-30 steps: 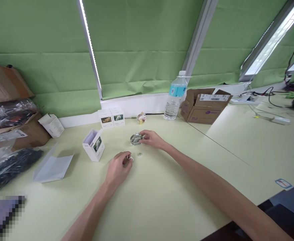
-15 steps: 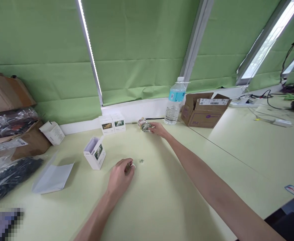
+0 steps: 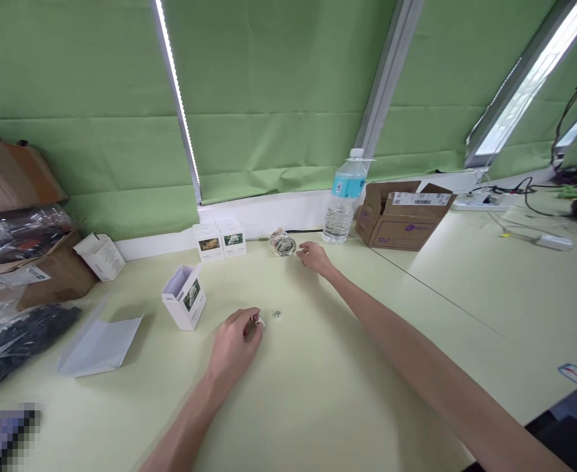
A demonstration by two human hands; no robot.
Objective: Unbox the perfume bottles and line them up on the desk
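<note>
R grip (image 3: 315, 257) off glass bottle (image 3: 282, 243), just beside

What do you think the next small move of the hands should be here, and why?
Probably the right hand should pick up the small round metal piece: it lies loose on the table beside the left hand, which seems to pinch a small shiny piece, while the glass bottle stands free just beyond the right hand.
</note>
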